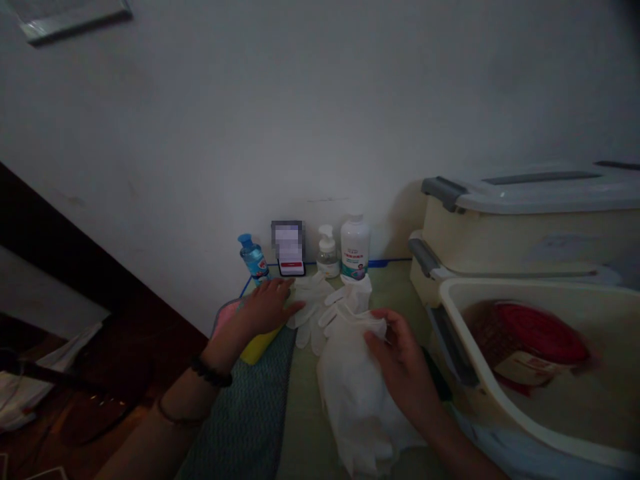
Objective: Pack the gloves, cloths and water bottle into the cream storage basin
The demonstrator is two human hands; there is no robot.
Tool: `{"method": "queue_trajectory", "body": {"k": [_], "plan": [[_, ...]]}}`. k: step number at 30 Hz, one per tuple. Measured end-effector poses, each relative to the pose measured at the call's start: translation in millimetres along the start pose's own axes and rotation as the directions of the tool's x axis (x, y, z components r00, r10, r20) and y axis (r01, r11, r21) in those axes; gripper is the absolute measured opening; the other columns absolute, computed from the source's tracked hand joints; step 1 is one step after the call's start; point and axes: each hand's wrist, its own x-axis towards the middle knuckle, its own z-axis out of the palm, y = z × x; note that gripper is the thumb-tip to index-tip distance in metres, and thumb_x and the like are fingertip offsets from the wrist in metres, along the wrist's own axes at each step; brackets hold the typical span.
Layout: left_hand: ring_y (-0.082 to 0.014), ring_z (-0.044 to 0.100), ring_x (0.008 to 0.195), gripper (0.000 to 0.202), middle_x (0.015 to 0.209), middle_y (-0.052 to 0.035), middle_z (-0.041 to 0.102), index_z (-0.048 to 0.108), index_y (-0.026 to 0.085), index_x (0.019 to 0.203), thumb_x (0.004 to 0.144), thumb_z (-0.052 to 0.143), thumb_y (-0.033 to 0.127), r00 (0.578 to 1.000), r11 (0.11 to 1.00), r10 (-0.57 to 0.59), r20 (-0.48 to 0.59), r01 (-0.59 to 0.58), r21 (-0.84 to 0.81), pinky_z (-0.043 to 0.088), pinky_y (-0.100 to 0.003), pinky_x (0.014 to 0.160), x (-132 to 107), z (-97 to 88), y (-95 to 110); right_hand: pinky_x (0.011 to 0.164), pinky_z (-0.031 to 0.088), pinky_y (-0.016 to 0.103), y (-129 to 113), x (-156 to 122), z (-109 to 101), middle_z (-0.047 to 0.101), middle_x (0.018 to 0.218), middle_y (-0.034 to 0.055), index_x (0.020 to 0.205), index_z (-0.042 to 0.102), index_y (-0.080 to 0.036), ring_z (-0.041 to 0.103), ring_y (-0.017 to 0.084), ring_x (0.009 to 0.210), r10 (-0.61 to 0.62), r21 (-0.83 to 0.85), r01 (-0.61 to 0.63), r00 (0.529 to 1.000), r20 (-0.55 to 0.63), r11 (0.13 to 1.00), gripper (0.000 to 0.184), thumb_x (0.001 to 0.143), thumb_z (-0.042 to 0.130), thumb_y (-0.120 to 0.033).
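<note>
Right fingers (pixel 375 345) pinch the white plastic bag (pixel 350 380) near its edge, apparently for steadying. Left fingers (pixel 274 288) extend, unladen, beside disposable gloves (pixel 311 293).

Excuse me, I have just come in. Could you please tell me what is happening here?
A person's right hand pinches the upper edge of a white, bag-like item. The left hand is open near a blue bottle; I cannot tell whether they touch. Thin pale gloves lie between the hands. Beyond them, a phone, a pump bottle and a white bottle stand by the wall.
</note>
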Motion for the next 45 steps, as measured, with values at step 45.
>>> {"method": "queue_trajectory", "body": {"k": [45], "plan": [[-0.0077,0.052,0.049,0.022,0.065,0.0032,0.060,0.061,0.020,0.094,0.082,0.056,0.037,0.907,0.014,-0.196,-0.373,-0.378,-0.926,0.040,-0.016,0.043,12.6,-65.0,34.4,0.070,0.048,0.029,-18.5,12.8,8.4,0.062,0.079,0.0023,0.087,0.059,-0.021,0.059,0.020,0.077,-0.006,-0.471,0.089,0.985,0.175,0.878,0.028,0.088,0.041,-0.043]]}}
